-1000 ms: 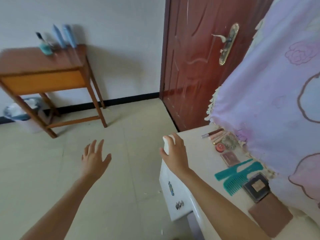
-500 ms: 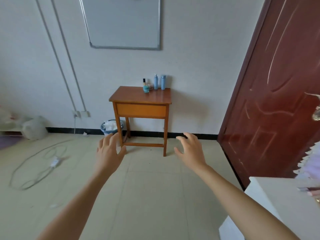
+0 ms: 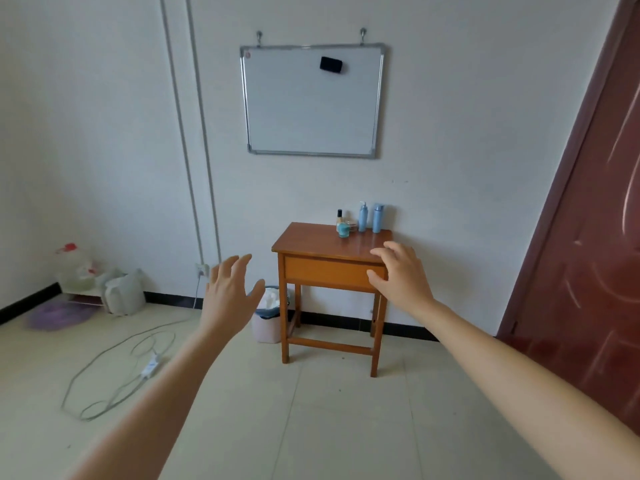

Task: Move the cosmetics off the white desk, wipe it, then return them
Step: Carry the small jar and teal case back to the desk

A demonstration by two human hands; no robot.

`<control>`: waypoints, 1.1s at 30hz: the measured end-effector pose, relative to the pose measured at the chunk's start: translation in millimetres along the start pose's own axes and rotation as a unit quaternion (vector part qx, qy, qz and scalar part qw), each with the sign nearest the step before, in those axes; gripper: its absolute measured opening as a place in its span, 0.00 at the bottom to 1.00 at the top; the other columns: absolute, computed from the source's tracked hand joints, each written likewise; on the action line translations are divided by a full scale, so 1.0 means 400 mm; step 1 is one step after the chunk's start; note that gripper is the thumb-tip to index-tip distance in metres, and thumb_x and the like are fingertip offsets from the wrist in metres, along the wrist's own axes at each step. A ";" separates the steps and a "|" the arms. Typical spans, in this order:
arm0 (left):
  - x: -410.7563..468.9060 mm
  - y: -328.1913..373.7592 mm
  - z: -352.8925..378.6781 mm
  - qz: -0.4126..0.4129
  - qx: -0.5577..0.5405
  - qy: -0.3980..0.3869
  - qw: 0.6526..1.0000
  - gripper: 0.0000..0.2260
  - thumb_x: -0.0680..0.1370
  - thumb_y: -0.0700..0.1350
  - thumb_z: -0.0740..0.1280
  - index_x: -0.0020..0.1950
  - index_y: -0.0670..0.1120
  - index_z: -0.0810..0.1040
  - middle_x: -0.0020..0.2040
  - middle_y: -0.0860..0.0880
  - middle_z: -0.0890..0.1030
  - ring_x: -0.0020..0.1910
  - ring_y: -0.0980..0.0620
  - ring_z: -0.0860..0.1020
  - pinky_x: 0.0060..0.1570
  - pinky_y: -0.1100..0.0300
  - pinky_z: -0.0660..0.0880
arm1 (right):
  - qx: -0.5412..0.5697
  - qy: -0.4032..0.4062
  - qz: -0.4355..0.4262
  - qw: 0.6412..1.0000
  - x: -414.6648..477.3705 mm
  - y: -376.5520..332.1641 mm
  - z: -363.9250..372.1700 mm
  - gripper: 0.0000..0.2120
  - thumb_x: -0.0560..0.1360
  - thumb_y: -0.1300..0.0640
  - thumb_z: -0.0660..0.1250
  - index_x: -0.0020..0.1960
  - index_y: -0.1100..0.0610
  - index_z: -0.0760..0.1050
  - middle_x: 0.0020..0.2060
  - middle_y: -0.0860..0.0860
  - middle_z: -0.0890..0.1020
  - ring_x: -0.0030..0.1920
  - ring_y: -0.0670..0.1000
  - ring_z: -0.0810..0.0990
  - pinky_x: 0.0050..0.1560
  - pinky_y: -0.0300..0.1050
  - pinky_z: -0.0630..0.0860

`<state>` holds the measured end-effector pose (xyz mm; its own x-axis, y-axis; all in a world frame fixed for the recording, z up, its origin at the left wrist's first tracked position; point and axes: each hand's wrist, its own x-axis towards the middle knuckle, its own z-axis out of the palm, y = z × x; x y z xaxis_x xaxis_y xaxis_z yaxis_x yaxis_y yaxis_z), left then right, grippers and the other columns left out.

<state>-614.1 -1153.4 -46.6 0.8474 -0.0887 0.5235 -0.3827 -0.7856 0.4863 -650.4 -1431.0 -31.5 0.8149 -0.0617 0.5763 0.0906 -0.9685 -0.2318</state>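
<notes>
A small brown wooden table (image 3: pixel 311 242) stands against the far wall. On its back edge sit two light-blue bottles (image 3: pixel 370 218), a round teal jar (image 3: pixel 343 231) and a small dark-capped bottle (image 3: pixel 339 217). My left hand (image 3: pixel 230 294) and my right hand (image 3: pixel 401 275) are both raised in front of me with fingers spread, holding nothing. They are well short of the table. The white desk is out of view.
A whiteboard (image 3: pixel 311 98) with a black eraser hangs above the table. A bin (image 3: pixel 266 315) with white paper stands by the table's left leg. A cable (image 3: pixel 114 372) loops over the tiled floor at left. A dark red door (image 3: pixel 585 254) fills the right side.
The view has swung left from the white desk toward the wooden table, and the desk has left the frame. My right hand left the desk's corner; both hands stay raised and empty.
</notes>
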 end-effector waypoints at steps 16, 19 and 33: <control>0.458 -0.239 0.237 -0.049 0.050 -0.037 0.997 0.23 0.78 0.50 0.60 0.71 0.48 0.61 0.71 0.48 0.64 0.71 0.48 0.58 0.68 0.52 0.59 | 0.008 -0.099 -0.061 0.993 0.489 0.037 0.416 0.24 0.76 0.47 0.59 0.70 0.51 0.62 0.69 0.50 0.66 0.70 0.50 0.60 0.67 0.47 0.59; 0.518 -0.328 0.305 -0.071 0.046 -0.059 0.995 0.23 0.78 0.51 0.60 0.72 0.48 0.61 0.72 0.48 0.63 0.72 0.49 0.57 0.68 0.53 0.58 | 0.006 -0.127 -0.056 0.990 0.539 0.031 0.534 0.23 0.77 0.47 0.59 0.70 0.51 0.62 0.69 0.50 0.65 0.70 0.50 0.60 0.67 0.46 0.59; 1.046 -0.651 0.467 -0.008 -0.025 -0.088 0.996 0.22 0.78 0.48 0.61 0.71 0.46 0.63 0.71 0.46 0.65 0.70 0.46 0.59 0.66 0.50 0.61 | -0.013 -0.089 0.066 0.994 0.924 -0.032 0.842 0.21 0.76 0.48 0.61 0.67 0.52 0.65 0.66 0.51 0.69 0.68 0.51 0.63 0.66 0.48 0.62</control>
<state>-91.2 -1100.3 -84.8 0.9030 -0.1869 0.3869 -0.3836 -0.7563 0.5300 -157.5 -1360.4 -79.4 0.9072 -0.1481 0.3938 -0.0376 -0.9608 -0.2746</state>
